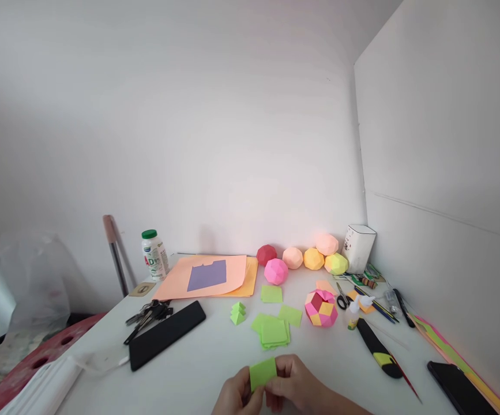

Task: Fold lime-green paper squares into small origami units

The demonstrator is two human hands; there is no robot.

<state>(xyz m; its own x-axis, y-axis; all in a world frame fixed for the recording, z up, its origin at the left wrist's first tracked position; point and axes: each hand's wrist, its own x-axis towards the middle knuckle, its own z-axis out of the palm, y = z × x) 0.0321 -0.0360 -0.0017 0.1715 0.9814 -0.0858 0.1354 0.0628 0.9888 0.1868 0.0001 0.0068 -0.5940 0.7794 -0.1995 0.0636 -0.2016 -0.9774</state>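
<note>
Head camera now: left hand (236, 394) and right hand (293, 379) pinching that green square (262, 373) at its edges, likely light, crease-prone paper, best gripped right there

We list two hands, one left hand (237, 395) and one right hand (293, 381); one held green square (262, 373); one heap of green squares (274, 332), too overlapped for us to number; six closed faceted balls (276, 271); one gapped faceted ball (327, 316); one purple sheet (209, 275); one green-capped bottle (155, 256); one pair of scissors (342, 301); one bunch of keys (152, 314).
</note>
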